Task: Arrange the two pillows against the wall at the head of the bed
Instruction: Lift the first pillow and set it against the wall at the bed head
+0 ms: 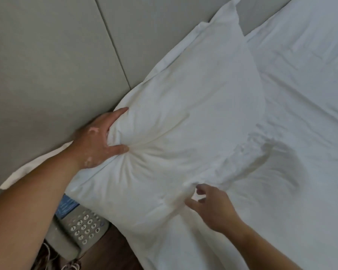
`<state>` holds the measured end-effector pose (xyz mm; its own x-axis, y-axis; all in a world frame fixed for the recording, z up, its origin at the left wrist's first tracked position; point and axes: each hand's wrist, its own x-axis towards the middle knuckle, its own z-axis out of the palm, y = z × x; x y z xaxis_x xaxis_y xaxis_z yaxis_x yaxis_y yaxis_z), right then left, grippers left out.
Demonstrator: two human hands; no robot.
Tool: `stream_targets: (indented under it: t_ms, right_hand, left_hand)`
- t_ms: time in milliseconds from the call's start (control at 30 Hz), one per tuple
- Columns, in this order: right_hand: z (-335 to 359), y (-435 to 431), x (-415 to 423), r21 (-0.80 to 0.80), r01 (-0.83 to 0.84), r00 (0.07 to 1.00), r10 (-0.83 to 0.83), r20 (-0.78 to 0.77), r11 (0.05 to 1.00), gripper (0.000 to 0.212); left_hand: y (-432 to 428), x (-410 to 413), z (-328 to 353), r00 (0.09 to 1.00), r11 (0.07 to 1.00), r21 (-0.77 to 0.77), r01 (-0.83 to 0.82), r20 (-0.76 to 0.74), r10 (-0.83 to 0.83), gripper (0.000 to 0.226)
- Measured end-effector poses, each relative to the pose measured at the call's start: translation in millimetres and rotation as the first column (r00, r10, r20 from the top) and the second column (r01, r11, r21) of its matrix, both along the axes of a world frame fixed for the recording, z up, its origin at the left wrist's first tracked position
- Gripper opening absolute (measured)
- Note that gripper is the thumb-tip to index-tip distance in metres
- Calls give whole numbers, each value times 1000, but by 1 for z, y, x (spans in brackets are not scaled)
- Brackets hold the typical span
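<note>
Left hand (98,137) clenches a corner of the plump white cotton pillow (183,117), which lies on the white bed sheet (300,94) touching the grey padded wall (47,65). Right hand (211,203) is released, fingers loose at its near edge. Risk: the overhanging end likely slips onto the grey keypad telephone (82,228). Count: one pillow clearly, possibly a second behind; one telephone.

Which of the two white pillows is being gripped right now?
The near white pillow, its fabric bunched in the left hand. The far white pillow, standing against the grey padded wall, is untouched.
</note>
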<state>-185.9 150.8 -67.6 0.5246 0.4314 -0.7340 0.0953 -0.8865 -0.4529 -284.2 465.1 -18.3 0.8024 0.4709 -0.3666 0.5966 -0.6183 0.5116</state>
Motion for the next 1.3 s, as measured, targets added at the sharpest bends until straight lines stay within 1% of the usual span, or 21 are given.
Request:
stream_targets:
  t_ms: [67, 133, 200, 233, 300, 367, 433, 467, 567, 700, 767, 800, 833, 900, 933, 967, 1000, 1067, 1133, 1200, 1300]
  right_hand:
    - [30, 11, 44, 45, -69, 986, 62, 155, 997, 59]
    - [61, 39, 90, 132, -168, 930, 112, 349, 977, 60]
    - [85, 79, 135, 171, -346, 820, 209, 533, 923, 63]
    - [94, 100, 154, 151, -444, 753, 276, 598, 883, 63]
    - [111, 144, 187, 62, -620, 614, 435, 659, 782, 64]
    - [120, 183, 215, -26, -740, 492, 567, 661, 672, 67]
    - [122, 214, 237, -116, -788, 425, 670, 609, 605, 74]
    - [119, 226, 245, -162, -789, 418, 712, 564, 592, 79]
    - [103, 243, 258, -271, -772, 425, 784, 453, 575, 95]
    - [81, 236, 259, -325, -771, 427, 823, 374, 548, 118]
    - [75, 230, 257, -387, -755, 417, 843, 341, 530, 123]
    - [73, 228, 255, -428, -741, 408, 853, 324, 517, 120]
    - [73, 226, 252, -469, -728, 392, 865, 313, 500, 111]
    - [75, 221, 245, -524, -710, 346, 882, 321, 469, 78]
    - [77, 217, 242, -526, -702, 331, 874, 357, 481, 61]
    - [78, 212, 240, -515, -691, 326, 855, 404, 507, 50]
    - [81, 205, 238, -496, -681, 325, 829, 455, 539, 42]
    - [90, 195, 238, -456, -655, 333, 773, 540, 602, 34]
    - [108, 190, 243, -410, -639, 352, 722, 596, 651, 31]
    - [131, 189, 247, -380, -651, 347, 703, 621, 657, 29]
    - [163, 187, 255, -359, -692, 303, 703, 643, 626, 23]
  left_hand:
    - [3, 0, 3, 999, 1000, -4, 8, -35, -8, 106]
    - [6, -3, 8, 997, 999, -36, -11, -77, 8, 117]
    - [9, -7, 15, 993, 998, -49, -47, -114, 41, 121]
    - [9, -10, 16, 989, 996, -62, -62, -135, 53, 120]
    - [11, -18, 19, 986, 994, -70, -79, -154, 68, 119]
    - [13, -25, 21, 980, 997, -20, -69, -191, 64, 127]
    - [17, -33, 20, 971, 997, 60, -48, -232, 61, 141]
    - [18, -37, 18, 966, 995, 88, -36, -251, 57, 143]
    - [21, -46, 14, 955, 992, 127, 6, -296, 32, 136]
    - [23, -63, 18, 927, 989, 142, 33, -373, 23, 129]
    - [24, -75, 22, 923, 988, 154, 12, -383, 48, 120]
    - [22, -80, 23, 923, 987, 159, -6, -378, 67, 115]
    - [20, -84, 25, 924, 987, 159, -30, -373, 88, 108]
    - [10, -88, 27, 920, 984, 144, -107, -362, 153, 84]
    - [4, -89, 26, 919, 978, 146, -151, -343, 193, 68]
    - [-2, -90, 25, 920, 969, 159, -191, -315, 233, 56]
    - [-7, -91, 25, 921, 958, 179, -226, -280, 270, 48]
    - [-15, -93, 27, 922, 936, 204, -287, -208, 328, 40]
    - [-18, -93, 37, 924, 925, 228, -303, -168, 344, 35]
    - [-20, -93, 54, 933, 921, 260, -289, -140, 332, 32]
    - [-20, -93, 86, 948, 903, 340, -260, -89, 307, 28]
